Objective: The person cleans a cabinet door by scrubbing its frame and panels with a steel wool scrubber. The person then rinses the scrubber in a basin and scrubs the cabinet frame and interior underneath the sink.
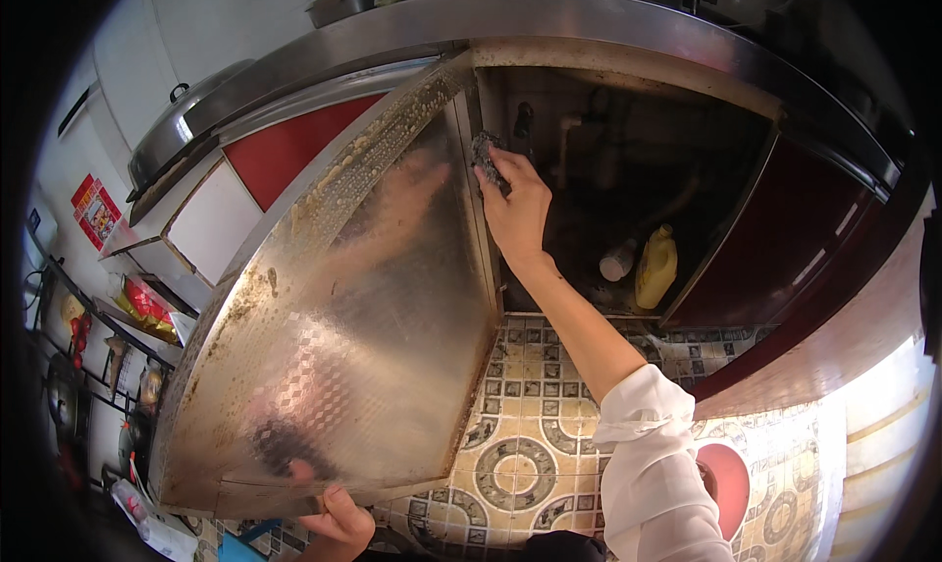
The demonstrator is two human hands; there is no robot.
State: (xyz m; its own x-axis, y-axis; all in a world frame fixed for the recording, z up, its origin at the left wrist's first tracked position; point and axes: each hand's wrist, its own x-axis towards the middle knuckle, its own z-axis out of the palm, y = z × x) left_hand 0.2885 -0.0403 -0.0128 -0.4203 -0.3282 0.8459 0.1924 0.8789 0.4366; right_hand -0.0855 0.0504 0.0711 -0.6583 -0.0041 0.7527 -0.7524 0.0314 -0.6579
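My right hand (517, 205) grips a steel wool scouring pad (486, 153) by the hinge-side edge of an open cabinet door (412, 326). Whether the pad presses on the door's edge or on the frame beside it, I cannot tell. The door's metal inner face reflects my arm, and brown spots and foamy-looking droplets cover its upper strip. At the near lower corner my left hand (342, 518) holds the door's edge, thumb in sight and the other fingers partly hidden. Behind my right hand, the dark cabinet interior (589, 194) contains a yellow bottle (656, 267) and a whitish container (617, 261) lying tilted.
A steel countertop edge (589, 17) runs above the cabinet. On the right stands another dark red door (780, 231). A pink basin or stool (725, 488) sits on the patterned tile floor (515, 474). A black rack (96, 385) with kitchen goods lines the left.
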